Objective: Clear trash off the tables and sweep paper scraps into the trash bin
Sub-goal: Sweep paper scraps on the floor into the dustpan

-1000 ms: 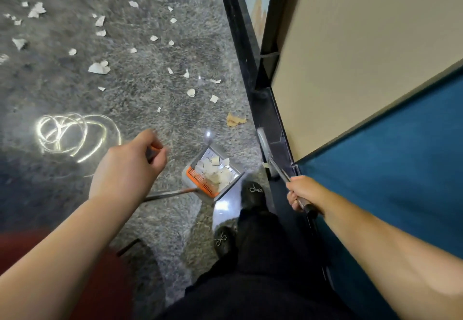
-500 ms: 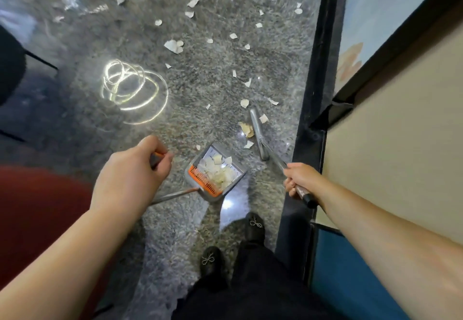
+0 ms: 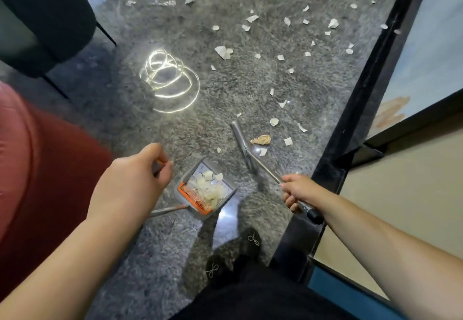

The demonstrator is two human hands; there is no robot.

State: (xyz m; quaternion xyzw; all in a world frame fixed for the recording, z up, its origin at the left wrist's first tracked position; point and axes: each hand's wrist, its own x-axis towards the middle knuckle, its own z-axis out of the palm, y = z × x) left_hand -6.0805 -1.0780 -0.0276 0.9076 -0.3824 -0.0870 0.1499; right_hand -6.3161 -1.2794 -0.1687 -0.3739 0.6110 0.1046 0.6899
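Swung left since a second ago: broom head (image 3: 241,141) now out on the grey carpet (image 3: 225,86) among the scraps instead of tucked against the black table edge (image 3: 350,119); dustpan (image 3: 204,191) much where it was beside the feet.

One broom, one dustpan. Paper scraps (image 3: 223,51) too many to count exactly: several dozen white pieces strewn over the carpet's far half, one tan piece (image 3: 261,139) just right of the broom head, a heap of about a dozen inside the dustpan.

Right hand (image 3: 297,191) curled round the broom's metal pole, knuckles up, forearm reaching in from the lower right. Left hand (image 3: 140,176) fisted on the dustpan's long handle, orange grip peeking out by the thumb, forearm in from the lower left.

Broom pole slanting from the right hand up-left; head's long axis running away from the feet. Dustpan mouth facing away-right, toward the broom, orange comb at its near edge.

Black shoes (image 3: 250,242) below the dustpan. Red seat (image 3: 37,169) at left, dark chair (image 3: 45,18) at the top-left corner.
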